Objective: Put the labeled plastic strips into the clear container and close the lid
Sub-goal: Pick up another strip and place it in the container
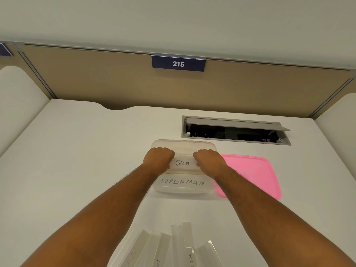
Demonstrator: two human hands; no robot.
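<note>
A clear container (pixel 183 144) stands open on the white desk, in the middle of the view. Inside it lies a strip marked SUPERMAN (pixel 182 182) along the near wall. A second strip marked GAMA (pixel 182 163) is held over the container's middle, with my left hand (pixel 159 159) gripping its left end and my right hand (pixel 209 160) gripping its right end. Both hands have their fingers curled over the strip. The pink lid (pixel 252 174) lies flat on the desk just right of the container. Several more clear labeled strips (pixel 173 247) lie near the desk's front edge.
A recessed cable box (pixel 235 130) with a raised grey flap sits in the desk behind the container. A tan partition with a "215" sign (pixel 178 63) bounds the far side, and side panels close in left and right.
</note>
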